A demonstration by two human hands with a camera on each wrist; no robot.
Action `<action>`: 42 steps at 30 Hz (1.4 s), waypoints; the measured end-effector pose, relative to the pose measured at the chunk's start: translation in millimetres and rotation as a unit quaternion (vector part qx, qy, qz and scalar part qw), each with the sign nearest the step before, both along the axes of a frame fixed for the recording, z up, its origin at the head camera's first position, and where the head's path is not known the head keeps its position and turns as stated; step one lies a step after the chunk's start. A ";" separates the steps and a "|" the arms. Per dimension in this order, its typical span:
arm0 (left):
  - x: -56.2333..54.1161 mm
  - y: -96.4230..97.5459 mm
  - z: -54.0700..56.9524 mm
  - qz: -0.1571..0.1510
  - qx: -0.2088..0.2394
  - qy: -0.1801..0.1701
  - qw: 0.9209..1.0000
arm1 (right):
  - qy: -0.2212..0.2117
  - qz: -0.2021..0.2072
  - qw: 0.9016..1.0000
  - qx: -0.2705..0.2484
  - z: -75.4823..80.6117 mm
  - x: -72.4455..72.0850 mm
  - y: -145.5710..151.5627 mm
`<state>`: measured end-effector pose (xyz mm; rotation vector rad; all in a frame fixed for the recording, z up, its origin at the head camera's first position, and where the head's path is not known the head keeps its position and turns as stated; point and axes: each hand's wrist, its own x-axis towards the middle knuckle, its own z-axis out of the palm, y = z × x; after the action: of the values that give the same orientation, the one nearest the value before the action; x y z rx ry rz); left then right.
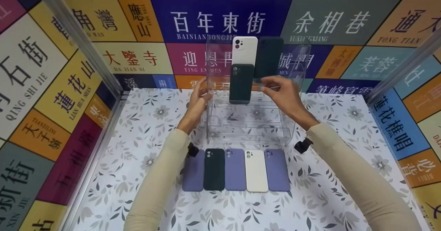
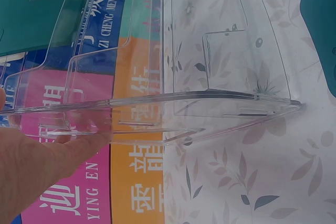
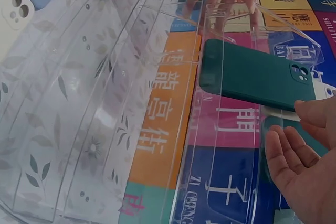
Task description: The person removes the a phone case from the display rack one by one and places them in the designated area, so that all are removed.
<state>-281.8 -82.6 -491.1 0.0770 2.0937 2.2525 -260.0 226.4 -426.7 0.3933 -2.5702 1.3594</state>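
A clear stepped display rack [image 1: 284,131] stands on the table with three phone cases on its upper tiers. A white phone case [image 1: 245,53] and a dark green phone case [image 1: 269,58] stand side by side at the top. Another dark green phone case [image 1: 240,82] leans one tier lower, overlapping the white one. My left hand [image 1: 197,102] grips the rack's left side panel, fingers seen through the plastic in the left wrist view. Just below the upper right green case is my right hand [image 1: 285,93], its fingers loosely bent and thumb apart, with nothing visible between them.
In front of the rack lies a row of phone cases: a purple one [image 1: 193,172], a dark green one [image 1: 214,170], another purple one [image 1: 235,170], a cream one [image 1: 256,172] and a last purple one [image 1: 277,172]. Printed panels [image 1: 134,58] wall in the flower-patterned table [image 1: 330,148].
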 end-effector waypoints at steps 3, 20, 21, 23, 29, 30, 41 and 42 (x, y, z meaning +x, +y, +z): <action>0.0 -0.4 0.6 0.000 0.000 0.000 1.000 | 0.003 0.000 1.000 -0.001 4.1 -4.3 -5.0; 1.2 -2.0 0.5 -0.001 -0.006 -0.010 1.000 | 0.029 0.011 0.999 -0.018 23.7 -20.5 -28.2; 1.4 -2.2 0.3 -0.003 -0.006 -0.009 1.000 | 0.031 0.013 0.999 -0.016 24.0 -21.2 -29.3; 1.7 -2.5 -0.3 -0.003 -0.008 -0.007 1.000 | 0.032 0.016 0.999 -0.014 24.1 -23.0 -31.2; 1.7 -2.3 -0.4 -0.003 -0.003 -0.008 1.000 | 0.030 0.015 0.999 -0.019 21.5 -28.9 -35.2; 1.4 -2.1 -0.4 -0.003 -0.002 -0.009 1.000 | 0.032 0.016 0.999 -0.019 20.7 -29.7 -35.7; 1.1 -1.1 -0.2 0.001 -0.006 -0.014 1.000 | 0.041 0.016 0.999 -0.024 11.1 -28.8 -39.2; 1.2 -0.9 0.0 0.002 -0.008 -0.015 1.000 | 0.042 0.016 0.999 -0.024 10.4 -28.5 -39.1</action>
<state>-280.6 -83.6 -491.1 0.0378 2.0972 2.2254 -288.4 187.4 -416.2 0.4744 -2.4682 1.3815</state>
